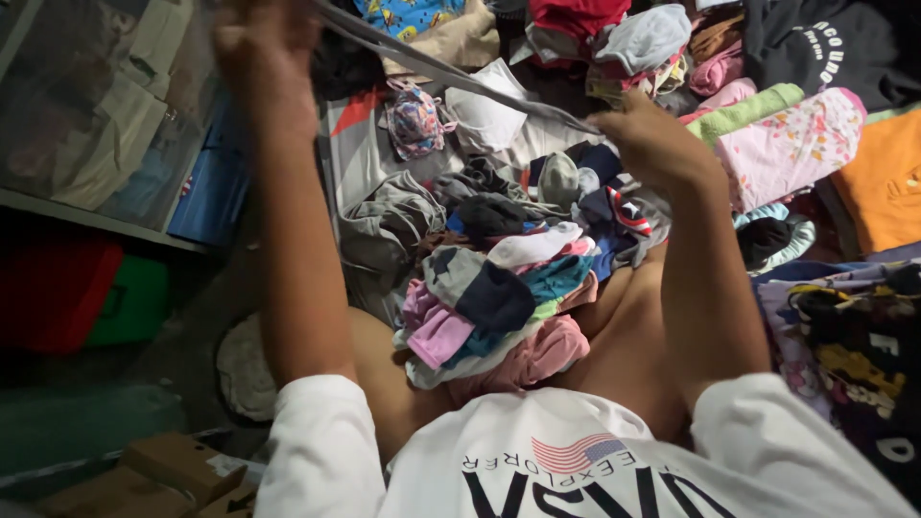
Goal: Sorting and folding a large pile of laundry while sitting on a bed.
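We hold grey garment point(451, 72) stretched taut between both hands, upper frame, 12 o'clock. Left hand point(261, 48) fisted on one end, blurred; right hand point(652, 139) pinching other end. Judged light, limp, non-slip; best gripped at edges. Clothes pile point(499, 288) on lap, more heaped at 1–3 o'clock. Shelf point(86, 216) at 9 o'clock. Cramped, dim room.

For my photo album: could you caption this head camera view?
Both hands, left and right, stretch a grey garment above a lap piled with clothes.
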